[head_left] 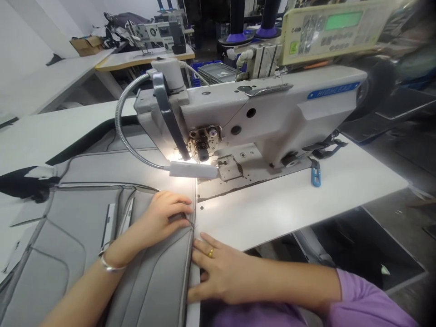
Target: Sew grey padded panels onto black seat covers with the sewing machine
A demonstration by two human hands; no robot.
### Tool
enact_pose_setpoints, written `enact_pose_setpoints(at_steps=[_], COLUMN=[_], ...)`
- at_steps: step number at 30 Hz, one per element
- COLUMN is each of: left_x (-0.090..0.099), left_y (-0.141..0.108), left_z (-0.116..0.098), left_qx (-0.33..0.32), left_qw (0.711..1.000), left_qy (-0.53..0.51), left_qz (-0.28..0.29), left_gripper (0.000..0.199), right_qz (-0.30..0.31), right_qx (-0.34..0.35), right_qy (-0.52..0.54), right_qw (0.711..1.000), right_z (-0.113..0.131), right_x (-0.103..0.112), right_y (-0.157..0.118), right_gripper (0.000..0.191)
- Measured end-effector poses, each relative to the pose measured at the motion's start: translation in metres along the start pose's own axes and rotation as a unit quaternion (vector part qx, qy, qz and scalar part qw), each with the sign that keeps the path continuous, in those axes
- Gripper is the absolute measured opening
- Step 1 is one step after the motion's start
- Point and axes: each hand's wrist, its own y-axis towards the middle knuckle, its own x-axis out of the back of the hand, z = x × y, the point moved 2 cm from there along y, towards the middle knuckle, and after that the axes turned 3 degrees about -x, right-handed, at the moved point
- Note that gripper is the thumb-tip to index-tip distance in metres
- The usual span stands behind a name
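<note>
A large grey padded fabric panel [73, 227] with dark piped seams covers the left of the table, its far part running under the head of the sewing machine [218, 106]. My left hand [168, 211] lies on the panel near its right edge, fingers apart and slightly bent, just in front of the lit needle area. Lower along that same edge, my right hand [221, 268] rests with fingers spread, the fingertips touching the panel's border. The needle itself is hidden behind a white lamp [192, 170] on a bendable metal neck.
Blue-handled thread snips [316, 176] lie on the white tabletop [272, 211] right of the machine bed. A control box [335, 32] with a green display stands above the machine. Behind are a second sewing machine [158, 36], a cardboard box [86, 45] and dark thread cones [237, 20].
</note>
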Motion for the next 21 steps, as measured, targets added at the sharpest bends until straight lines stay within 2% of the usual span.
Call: enact_pose_setpoints(at_steps=[4,11,21], left_x=[0.002,0.000,-0.005], left_y=[0.001,0.001,-0.002], left_z=[0.001,-0.002,-0.004], left_qx=[-0.002,0.002,-0.017], left_qw=[1.000,1.000,0.998], left_qy=[-0.013,0.009,0.050], left_qz=[0.014,-0.001,-0.022], left_gripper=[0.015,0.015,0.017], right_qz=[0.027,-0.092,-0.108], right_qx=[0.016,-0.032,-0.071], right_qy=[-0.009,-0.026,-0.017], right_qw=[0.999,0.995,0.991], right_z=[-0.001,0.009,0.010], right_x=[0.003,-0.026,-0.025], right_y=[0.001,0.003,0.005], right_gripper=[0.036,0.011,0.013])
